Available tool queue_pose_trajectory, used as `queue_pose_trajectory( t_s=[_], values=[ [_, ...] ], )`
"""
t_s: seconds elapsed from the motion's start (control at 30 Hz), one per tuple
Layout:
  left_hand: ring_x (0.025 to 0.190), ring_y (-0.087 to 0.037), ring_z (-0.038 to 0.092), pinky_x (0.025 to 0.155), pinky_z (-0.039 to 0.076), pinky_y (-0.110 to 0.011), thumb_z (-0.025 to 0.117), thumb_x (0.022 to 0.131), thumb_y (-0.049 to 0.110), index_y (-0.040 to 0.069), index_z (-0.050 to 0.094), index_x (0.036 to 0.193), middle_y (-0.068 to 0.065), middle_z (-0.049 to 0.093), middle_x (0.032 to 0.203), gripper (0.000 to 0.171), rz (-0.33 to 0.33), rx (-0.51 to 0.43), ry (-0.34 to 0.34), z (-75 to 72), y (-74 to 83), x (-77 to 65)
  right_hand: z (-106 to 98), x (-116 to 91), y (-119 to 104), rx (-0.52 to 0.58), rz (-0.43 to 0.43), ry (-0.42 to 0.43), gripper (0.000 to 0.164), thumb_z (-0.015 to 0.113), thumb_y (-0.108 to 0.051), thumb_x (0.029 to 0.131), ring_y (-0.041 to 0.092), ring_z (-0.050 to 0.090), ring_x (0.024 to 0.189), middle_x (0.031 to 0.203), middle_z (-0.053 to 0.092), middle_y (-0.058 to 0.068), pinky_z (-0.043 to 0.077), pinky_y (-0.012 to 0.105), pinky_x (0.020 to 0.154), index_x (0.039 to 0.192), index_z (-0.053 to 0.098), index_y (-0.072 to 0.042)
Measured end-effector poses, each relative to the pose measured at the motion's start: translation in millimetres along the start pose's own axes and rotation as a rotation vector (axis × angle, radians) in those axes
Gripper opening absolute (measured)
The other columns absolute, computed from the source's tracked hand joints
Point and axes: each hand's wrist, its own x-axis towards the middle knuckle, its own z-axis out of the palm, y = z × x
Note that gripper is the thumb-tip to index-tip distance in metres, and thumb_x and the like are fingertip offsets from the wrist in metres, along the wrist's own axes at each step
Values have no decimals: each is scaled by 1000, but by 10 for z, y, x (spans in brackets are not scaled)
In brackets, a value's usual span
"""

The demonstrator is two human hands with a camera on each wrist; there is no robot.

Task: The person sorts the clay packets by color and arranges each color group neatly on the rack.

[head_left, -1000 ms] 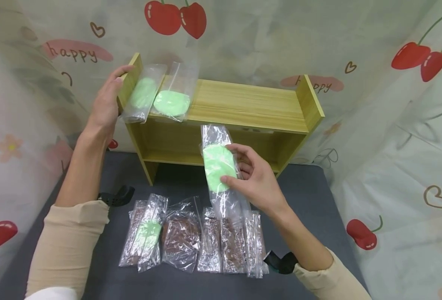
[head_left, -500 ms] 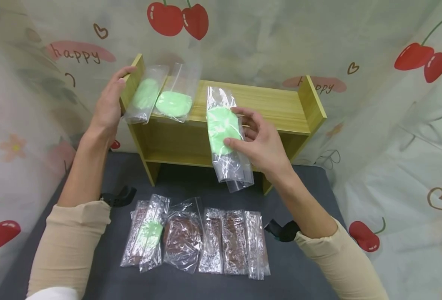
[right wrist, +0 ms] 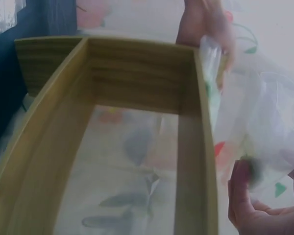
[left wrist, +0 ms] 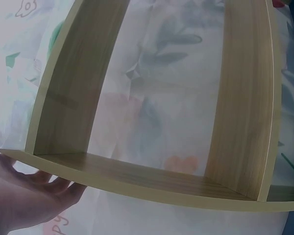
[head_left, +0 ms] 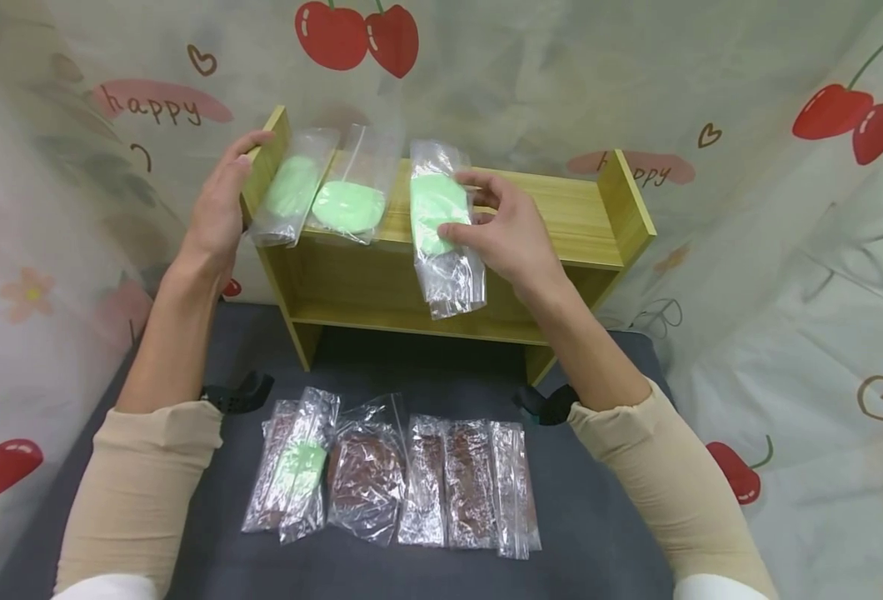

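Observation:
My right hand [head_left: 505, 225] pinches a clear plastic bag [head_left: 452, 279] with a flat light-green piece [head_left: 436, 200] inside, thumb in front and index finger at its edge. The bag is upright in front of the upper shelf board, its lower end hanging past the front edge. My left hand [head_left: 217, 208] grips the left side panel of a small wooden shelf [head_left: 576, 212], fingers on the panel's outer side in the left wrist view. Two similar bags, a left one [head_left: 291, 192] and a right one [head_left: 347, 208], lean on the upper board beside that panel.
Along the dark table [head_left: 584, 533] lies a row of clear bags, several with brown flat pieces such as one bag [head_left: 366, 475], and a narrow bag with green [head_left: 302, 467]. A cherry-printed curtain [head_left: 501, 83] hangs behind and at both sides.
My right hand has lifted the green bag from above the table row, up and away from me, to the upper shelf board. My left hand stays on the side panel.

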Motion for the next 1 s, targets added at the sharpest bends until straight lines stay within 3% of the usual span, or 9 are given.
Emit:
queue_pose_trajectory(
  t_s=[0.23,0.4,0.57,0.8,0.87,1.0],
  values=[
    [106,-16,41,86,32,-30,29,108,33,26,47,146,-3,38,136,43,-5,10,-1,0,-2,5,69,296,9,2,91,15,62,79,-6,83,18,56,116,131,54,7,53,29,83,140,55,-12],
    [103,-16,41,84,33,-34,29,108,35,29,47,146,-3,38,133,42,-23,32,5,0,-3,11,118,424,20,-85,99,21,63,80,-10,82,17,53,122,133,54,5,52,27,87,140,54,-11],
    [102,-16,42,83,33,-34,29,108,35,29,47,146,-3,39,132,42,-18,37,7,1,3,15,159,512,37,-209,46,34,63,80,-14,82,15,57,116,130,57,6,49,24,87,139,55,-9],
    [104,-16,40,85,32,-35,28,108,36,29,46,146,-3,37,136,42,-24,47,4,18,14,19,224,547,56,-408,-52,54,54,76,-24,86,15,59,97,113,64,6,48,23,79,135,59,-8],
    [103,-16,41,84,33,-34,28,108,35,29,47,145,-3,37,135,42,-27,43,5,18,14,16,242,551,62,-497,-85,44,52,73,-28,88,17,56,101,116,65,6,45,26,85,134,61,-7],
    [98,-16,43,79,36,-30,29,108,34,27,47,145,-3,40,130,42,-15,22,2,5,5,8,255,555,72,-620,-95,20,51,67,-36,91,23,44,131,140,55,9,35,33,106,133,62,-8]
  ],
)
